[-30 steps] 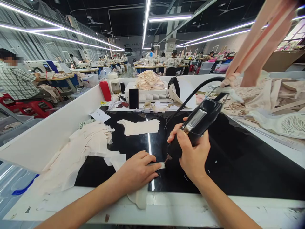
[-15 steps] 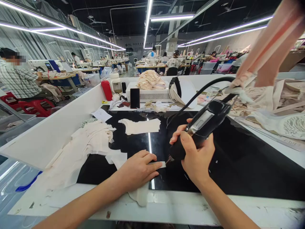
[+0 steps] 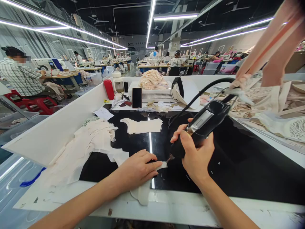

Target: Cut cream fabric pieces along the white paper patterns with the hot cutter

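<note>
My right hand is wrapped round a black corded hand-held cutter, tilted with its thin metal tip pointing down. The tip is at the end of a pale fabric piece; I cannot tell whether it touches. My left hand lies flat over this piece with fingers stretched out, pressing it on the black board. Most of the piece is hidden under my palm, and pale cloth shows below it over the front edge. Beyond my hands lies one cut pale piece.
A heap of pale pieces lies at left. Phone, red container and white box stand at the back. The cutter's cord loops behind it, near a hanging pink strip. A person sits far left.
The view has shifted slightly, so the scene sits a little further right. Both hands keep nearly the same places, the right still gripping the cutter at the fabric's end.
</note>
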Demonstrator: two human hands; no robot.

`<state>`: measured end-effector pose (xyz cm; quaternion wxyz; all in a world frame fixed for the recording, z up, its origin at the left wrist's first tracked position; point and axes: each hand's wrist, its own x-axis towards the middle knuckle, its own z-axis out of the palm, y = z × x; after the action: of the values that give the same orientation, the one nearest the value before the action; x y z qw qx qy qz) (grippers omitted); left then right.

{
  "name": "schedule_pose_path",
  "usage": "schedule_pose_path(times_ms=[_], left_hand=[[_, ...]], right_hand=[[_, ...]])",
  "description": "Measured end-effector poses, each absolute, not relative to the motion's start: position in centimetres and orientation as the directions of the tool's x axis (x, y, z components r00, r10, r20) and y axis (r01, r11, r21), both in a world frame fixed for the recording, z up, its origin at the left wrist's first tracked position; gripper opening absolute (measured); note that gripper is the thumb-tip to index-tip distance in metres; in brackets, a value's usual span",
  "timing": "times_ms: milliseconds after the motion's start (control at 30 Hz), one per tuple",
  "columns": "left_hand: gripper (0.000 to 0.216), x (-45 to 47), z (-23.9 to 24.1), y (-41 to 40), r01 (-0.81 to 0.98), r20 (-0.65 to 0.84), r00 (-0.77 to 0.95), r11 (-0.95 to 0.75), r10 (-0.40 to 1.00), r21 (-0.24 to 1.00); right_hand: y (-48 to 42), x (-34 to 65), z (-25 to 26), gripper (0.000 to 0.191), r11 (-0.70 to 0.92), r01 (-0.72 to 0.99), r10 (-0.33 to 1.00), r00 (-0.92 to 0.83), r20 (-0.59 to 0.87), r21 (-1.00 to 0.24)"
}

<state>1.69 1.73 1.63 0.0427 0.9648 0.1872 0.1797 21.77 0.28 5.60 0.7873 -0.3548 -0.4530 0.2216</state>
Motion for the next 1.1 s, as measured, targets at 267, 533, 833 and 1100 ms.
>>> schedule_pose_path(times_ms=[267,533,833,1100], left_hand=[[0.026,0.2,1.1,1.1,0.348,0.369,0.844,-0.921,0.390,0.176],[0.026,0.6,0.8,0.9,0.346,0.390,0.832,-0.918,0.395,0.194],[0.026,0.8,1.0,0.8,0.354,0.388,0.825,-0.911,0.411,0.213],[0.026,0.9,0.7,0.8,0.354,0.406,0.816,-0.911,0.412,0.212]], right_hand=[[0.1,21.8,5.6,0.034,0.675,-0.032,0.658,0.479,0.581,-0.737],[0.1,22.3,5.6,0.040,0.654,-0.012,0.663,0.492,0.564,-0.757],[0.4,20.9,6.6,0.037,0.669,-0.106,0.680,0.487,0.548,-0.736],[0.6,20.1,5.9,0.036,0.652,-0.113,0.707,0.447,0.547,-0.750]])
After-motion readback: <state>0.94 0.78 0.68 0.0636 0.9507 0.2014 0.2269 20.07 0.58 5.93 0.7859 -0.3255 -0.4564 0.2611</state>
